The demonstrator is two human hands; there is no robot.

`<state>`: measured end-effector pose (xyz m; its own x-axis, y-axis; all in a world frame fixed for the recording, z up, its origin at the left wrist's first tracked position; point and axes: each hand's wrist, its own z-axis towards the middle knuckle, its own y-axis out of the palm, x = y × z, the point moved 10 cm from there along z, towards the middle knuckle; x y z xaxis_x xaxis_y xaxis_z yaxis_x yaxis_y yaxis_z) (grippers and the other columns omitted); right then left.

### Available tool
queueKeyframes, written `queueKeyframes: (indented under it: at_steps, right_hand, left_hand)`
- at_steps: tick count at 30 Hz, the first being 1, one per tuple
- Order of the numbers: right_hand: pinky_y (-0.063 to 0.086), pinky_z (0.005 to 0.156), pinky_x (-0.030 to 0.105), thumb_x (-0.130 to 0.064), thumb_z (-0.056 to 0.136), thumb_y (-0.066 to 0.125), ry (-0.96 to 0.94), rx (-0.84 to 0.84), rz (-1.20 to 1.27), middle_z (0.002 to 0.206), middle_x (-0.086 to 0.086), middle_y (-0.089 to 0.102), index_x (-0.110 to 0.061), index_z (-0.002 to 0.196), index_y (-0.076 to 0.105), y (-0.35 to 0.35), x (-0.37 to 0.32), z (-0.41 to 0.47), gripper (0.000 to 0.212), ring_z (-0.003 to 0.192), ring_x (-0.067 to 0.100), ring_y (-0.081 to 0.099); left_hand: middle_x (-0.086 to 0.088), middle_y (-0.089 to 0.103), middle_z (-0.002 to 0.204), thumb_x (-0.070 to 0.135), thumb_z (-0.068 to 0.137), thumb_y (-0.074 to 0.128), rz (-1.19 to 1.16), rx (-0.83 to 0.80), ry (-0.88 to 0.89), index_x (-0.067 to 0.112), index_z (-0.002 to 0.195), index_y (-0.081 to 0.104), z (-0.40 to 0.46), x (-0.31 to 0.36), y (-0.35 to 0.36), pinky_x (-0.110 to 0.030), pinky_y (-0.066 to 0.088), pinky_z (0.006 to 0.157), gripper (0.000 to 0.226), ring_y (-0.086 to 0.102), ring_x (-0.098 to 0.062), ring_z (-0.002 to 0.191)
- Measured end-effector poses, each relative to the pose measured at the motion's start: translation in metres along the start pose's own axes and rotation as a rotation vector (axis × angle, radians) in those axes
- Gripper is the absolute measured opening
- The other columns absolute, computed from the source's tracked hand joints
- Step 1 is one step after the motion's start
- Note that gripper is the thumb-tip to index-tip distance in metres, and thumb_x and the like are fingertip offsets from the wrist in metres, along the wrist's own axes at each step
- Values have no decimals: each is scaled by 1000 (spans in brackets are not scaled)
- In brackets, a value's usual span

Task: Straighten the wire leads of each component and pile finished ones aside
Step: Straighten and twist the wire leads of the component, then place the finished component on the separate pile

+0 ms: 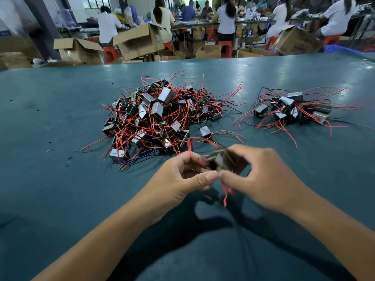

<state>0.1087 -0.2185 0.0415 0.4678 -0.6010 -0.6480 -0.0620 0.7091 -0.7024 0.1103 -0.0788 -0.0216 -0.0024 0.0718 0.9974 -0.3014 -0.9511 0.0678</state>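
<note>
Red lead wire [225, 192] dangles below my two thumbs, and a second red loop [194, 141] arcs up over the small transformer [220, 161] I hold between both hands, above the tabletop [60, 122] towards its near edge. My left hand [182, 179] curls round the component's left side, thumb tip pressed to a lead; my right hand [257, 177] wraps the body from the right, fingers closed on it. Motion blur hides exactly which fingers pinch the wire.

To do this well, I judge I should keep the body steady in the right hand, pinch a lead close to where it leaves the body, and draw outwards in one smooth stroke, not kinking it or tugging at the joint.

The block seems tilted, its long axis roughly left to right, leads leaving on my left; blur makes that uncertain.

The big untidy heap [158, 116] lies mid-tabletop; the smaller pile [292, 109], likely the finished ones, sits nearer the right edge.
</note>
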Motion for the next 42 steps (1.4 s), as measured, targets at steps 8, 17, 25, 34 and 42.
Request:
queueKeyframes:
  at_steps: [8,17,25,34,42]
  right_hand:
    - [43,59,35,-47,80,72,229,433,-304,67,3,64,-14,84,66,-125,80,49,33,65,24,59]
    - [48,78,38,-41,88,67,607,306,-715,105,27,66,-3,109,68,-186,204,119,43,100,43,63]
    - [39,101,44,-48,89,61,669,312,-829,117,27,63,-1,111,62,-178,213,119,52,116,42,55]
    - [45,69,32,-33,91,58,60,82,-462,84,8,71,-15,80,69,-25,61,147,24,83,31,64]
    - [44,65,34,-62,77,64,302,-103,-597,72,1,54,-16,64,44,40,80,160,53,73,27,53]
  left_hand:
    - [-7,71,82,22,92,72,455,107,43,14,92,66,2,6,-16,-40,58,69,11,69,-28,78]
    - [7,68,76,29,94,69,627,142,115,28,85,65,2,13,-24,-42,57,69,10,65,-14,72]
    - [9,67,76,29,94,67,680,150,145,28,84,65,1,17,-23,-33,55,67,11,63,-8,69]
    - [10,66,75,32,95,66,729,149,159,28,83,65,0,18,-24,-24,51,64,13,59,-3,66]
    - [9,66,74,30,96,65,740,180,166,28,81,64,-2,18,-35,-17,46,60,16,59,-5,65]
